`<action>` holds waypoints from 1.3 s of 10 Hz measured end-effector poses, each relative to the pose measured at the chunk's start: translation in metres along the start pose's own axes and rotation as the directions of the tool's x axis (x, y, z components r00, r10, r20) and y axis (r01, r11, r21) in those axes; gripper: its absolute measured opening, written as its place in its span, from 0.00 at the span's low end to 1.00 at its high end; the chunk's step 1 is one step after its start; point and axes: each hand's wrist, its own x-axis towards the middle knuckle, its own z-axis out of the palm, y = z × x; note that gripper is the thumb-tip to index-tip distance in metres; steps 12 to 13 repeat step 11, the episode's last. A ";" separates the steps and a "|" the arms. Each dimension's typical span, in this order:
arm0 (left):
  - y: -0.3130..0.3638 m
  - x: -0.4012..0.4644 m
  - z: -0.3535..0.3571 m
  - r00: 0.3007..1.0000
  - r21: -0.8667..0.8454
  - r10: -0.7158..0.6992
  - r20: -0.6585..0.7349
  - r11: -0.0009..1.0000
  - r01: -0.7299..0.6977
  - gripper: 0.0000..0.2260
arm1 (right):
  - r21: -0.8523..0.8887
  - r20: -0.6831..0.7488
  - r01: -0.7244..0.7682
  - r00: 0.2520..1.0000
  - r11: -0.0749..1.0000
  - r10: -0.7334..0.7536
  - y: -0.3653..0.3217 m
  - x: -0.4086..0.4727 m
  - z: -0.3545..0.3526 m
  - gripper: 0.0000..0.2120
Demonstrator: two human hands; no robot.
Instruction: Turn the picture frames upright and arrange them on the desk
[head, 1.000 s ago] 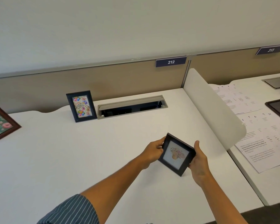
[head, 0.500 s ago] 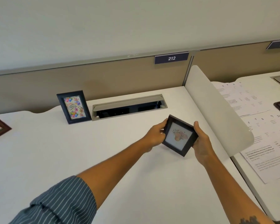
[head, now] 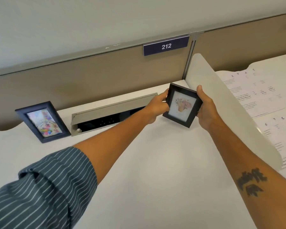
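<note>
A small black picture frame with a flower print is held near the back right corner of the white desk. My left hand grips its left edge and my right hand grips its right edge. The frame faces me, nearly upright and a little tilted; whether its lower edge touches the desk I cannot tell. A dark blue frame with a colourful card stands upright at the back left, leaning backward.
An open grey cable tray is set into the desk between the two frames. A white curved divider borders the desk on the right, with printed papers on the neighbouring desk. A beige partition with a "212" sign runs behind.
Both hands have carried the black frame away from me toward the back right corner and turned it more upright. The brown frame at far left has gone out of view.
</note>
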 end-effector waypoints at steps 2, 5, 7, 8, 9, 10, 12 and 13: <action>0.012 0.074 -0.011 0.999 0.021 -0.037 0.031 0.999 0.036 0.39 | 0.058 -0.051 -0.010 0.999 0.998 0.013 -0.015 0.071 0.006 0.25; 0.014 0.136 -0.020 0.992 -0.038 -0.068 0.108 0.997 0.073 0.37 | 0.063 0.022 -0.035 0.999 0.997 0.034 -0.012 0.126 0.001 0.29; 0.012 0.146 -0.022 0.992 -0.057 -0.066 0.110 0.996 0.073 0.39 | 0.019 -0.003 -0.021 1.000 1.000 0.021 -0.014 0.135 0.001 0.27; 0.013 0.142 -0.022 0.992 -0.060 -0.066 0.104 0.996 0.073 0.35 | -0.021 -0.035 -0.018 0.999 1.000 0.017 -0.015 0.134 0.001 0.26; 0.011 0.127 -0.018 0.999 0.037 -0.020 0.030 0.999 0.019 0.32 | -0.105 -0.061 -0.007 0.998 0.994 0.001 -0.017 0.129 0.000 0.25; 0.001 0.108 -0.014 0.995 0.198 0.067 -0.071 0.979 -0.052 0.33 | -0.217 -0.049 0.013 0.998 0.976 -0.024 -0.013 0.121 -0.004 0.25; -0.025 0.075 -0.015 0.977 0.376 0.162 -0.136 0.921 -0.101 0.36 | -0.414 -0.095 0.025 0.993 0.910 -0.070 0.004 0.102 -0.008 0.39; -0.025 0.075 -0.015 0.977 0.376 0.162 -0.136 0.921 -0.101 0.36 | -0.414 -0.095 0.025 0.993 0.910 -0.070 0.004 0.102 -0.008 0.39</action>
